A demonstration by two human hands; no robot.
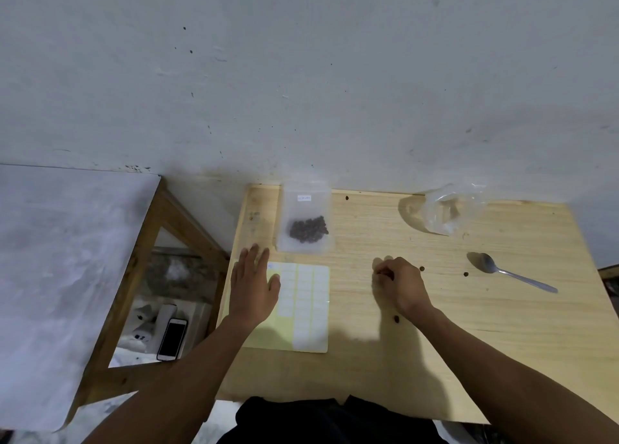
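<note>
A small clear zip bag [305, 220] with a white label and several dark beans inside lies at the back of the wooden table [452, 343]. In front of it lies a yellow sheet of white labels [306, 309]. My left hand [253, 286] lies flat with straight fingers on the sheet's left part. My right hand [400, 284] sits on the table to the right of the sheet, fingers curled together; whether they pinch something is hidden. Loose beans [422, 268] lie near it.
An empty crumpled clear bag [449, 210] stands at the back right. A metal spoon [512, 272] lies right of my right hand. A phone [172, 339] lies on a lower shelf left of the table. The wall rises just behind the table.
</note>
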